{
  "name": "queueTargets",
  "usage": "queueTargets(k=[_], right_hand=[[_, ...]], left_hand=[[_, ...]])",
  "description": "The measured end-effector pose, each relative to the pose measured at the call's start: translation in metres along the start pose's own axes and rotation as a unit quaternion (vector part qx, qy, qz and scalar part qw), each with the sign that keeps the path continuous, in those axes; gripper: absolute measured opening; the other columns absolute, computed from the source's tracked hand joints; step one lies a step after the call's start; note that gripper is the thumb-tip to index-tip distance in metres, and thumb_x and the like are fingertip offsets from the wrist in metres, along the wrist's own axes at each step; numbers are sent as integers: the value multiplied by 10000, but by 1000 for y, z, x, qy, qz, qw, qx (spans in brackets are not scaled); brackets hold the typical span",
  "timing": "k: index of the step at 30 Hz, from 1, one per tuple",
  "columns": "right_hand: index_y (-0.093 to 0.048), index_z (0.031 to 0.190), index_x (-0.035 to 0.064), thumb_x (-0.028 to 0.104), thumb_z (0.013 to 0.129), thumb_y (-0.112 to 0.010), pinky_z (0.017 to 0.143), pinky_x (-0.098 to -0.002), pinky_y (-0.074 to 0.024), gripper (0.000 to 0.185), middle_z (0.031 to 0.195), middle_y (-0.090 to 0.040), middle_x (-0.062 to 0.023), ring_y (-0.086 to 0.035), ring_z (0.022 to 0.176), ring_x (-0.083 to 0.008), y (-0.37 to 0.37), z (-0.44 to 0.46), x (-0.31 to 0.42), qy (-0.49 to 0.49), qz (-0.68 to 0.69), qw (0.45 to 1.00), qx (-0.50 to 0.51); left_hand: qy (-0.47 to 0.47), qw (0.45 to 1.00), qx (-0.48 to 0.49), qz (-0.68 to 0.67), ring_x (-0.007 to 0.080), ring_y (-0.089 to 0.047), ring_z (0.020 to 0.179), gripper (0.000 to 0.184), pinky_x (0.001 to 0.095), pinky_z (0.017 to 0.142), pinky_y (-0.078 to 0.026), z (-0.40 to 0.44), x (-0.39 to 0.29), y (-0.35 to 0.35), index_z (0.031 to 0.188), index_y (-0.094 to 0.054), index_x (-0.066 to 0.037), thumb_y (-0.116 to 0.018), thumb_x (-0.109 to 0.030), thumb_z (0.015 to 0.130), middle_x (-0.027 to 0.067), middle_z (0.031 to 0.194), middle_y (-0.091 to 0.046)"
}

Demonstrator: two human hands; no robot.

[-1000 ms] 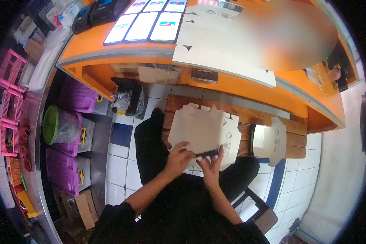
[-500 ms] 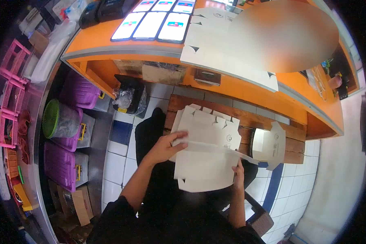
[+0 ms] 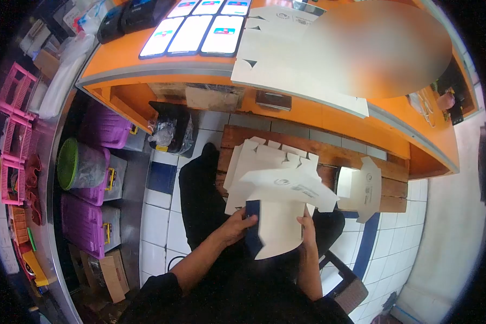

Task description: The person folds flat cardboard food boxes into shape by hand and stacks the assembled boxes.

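Observation:
Over my lap, a partly folded white cardboard box [image 3: 281, 227] is between my hands, its left side bent up and showing a dark blue outer face. Its printed lid panel tilts away from me. My left hand [image 3: 236, 225] is closed on the left side, thumb over the edge. At the right edge my right hand [image 3: 306, 229] grips the board with its thumb inside. Just beyond lies a stack of flat box blanks [image 3: 254, 156] on the wooden bench [image 3: 302, 137], partly covered by the lid panel. A formed box [image 3: 351, 183] with its lid open sits to the right.
An orange counter [image 3: 113, 62] crosses ahead, bearing several lit phones [image 3: 189, 35] and large flat white boards [image 3: 286, 70]. Purple-lidded bins [image 3: 83, 224] and a green-rimmed basket [image 3: 67, 164] stand at left. A brown seat [image 3: 351, 294] is at lower right. One area is blurred.
The flat blank in my hands has been bent into a box shape, its sides raised and lid panel tilted up. My left hand has moved down and right; my right hand slightly left.

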State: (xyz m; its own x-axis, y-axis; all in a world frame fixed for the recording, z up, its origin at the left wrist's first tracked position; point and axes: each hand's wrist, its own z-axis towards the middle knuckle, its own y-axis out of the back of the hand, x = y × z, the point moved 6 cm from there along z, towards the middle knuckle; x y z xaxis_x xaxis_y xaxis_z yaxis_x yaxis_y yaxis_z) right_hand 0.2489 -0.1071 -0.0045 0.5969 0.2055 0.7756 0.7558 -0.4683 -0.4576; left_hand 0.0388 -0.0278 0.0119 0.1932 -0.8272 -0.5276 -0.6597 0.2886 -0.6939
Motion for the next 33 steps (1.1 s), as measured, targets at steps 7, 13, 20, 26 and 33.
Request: queueTargets(k=[7,13,20,26,33], right_hand=[[-648,1268,41,393,955,-612,872,-390,-525,472,1041,-712,-181,-686,964,-248,-21,-5,44,-59,-700,709,-67],[-680,1003,28,265,993,-645,691,-324,-510,239,834,-688,-70,-642,772,-153,-61,-9,4,3,-343,938,38],[-663,1050,59,164,1007,-643,602,-190,-441,116,831,-681,-2,-579,675,-54,-73,-5,28,2,-12,994,-110],[-647,1114,55,180,1019,-617,751,-302,-575,159,1010,-720,-55,-699,847,-153,-90,-3,54,41,99,993,-44],[-590,1215,55,260,1053,-543,792,-390,-613,266,1097,-709,-93,-720,930,-231,-110,-10,48,-1,177,984,-22]], left_hand=[[-87,938,-162,294,213,-667,971,396,357,827,-545,9,-31,24,1213,-625,35,-662,-280,977,158,1107,-679],[-172,840,-94,507,275,-666,920,412,382,794,-533,8,-48,-28,1229,-607,50,-633,-281,985,204,1081,-656],[-327,681,-61,652,456,-446,1331,822,481,1107,-395,-23,-49,-81,1491,-414,-12,-787,-349,841,273,1485,-393],[-480,544,-33,687,396,-584,1262,683,474,1021,-517,-38,-56,-73,1396,-556,-17,-773,-125,757,259,1427,-525],[-489,624,-61,607,364,-628,1215,475,432,953,-574,-42,-77,-79,1318,-642,-75,-714,-38,850,236,1404,-556]])
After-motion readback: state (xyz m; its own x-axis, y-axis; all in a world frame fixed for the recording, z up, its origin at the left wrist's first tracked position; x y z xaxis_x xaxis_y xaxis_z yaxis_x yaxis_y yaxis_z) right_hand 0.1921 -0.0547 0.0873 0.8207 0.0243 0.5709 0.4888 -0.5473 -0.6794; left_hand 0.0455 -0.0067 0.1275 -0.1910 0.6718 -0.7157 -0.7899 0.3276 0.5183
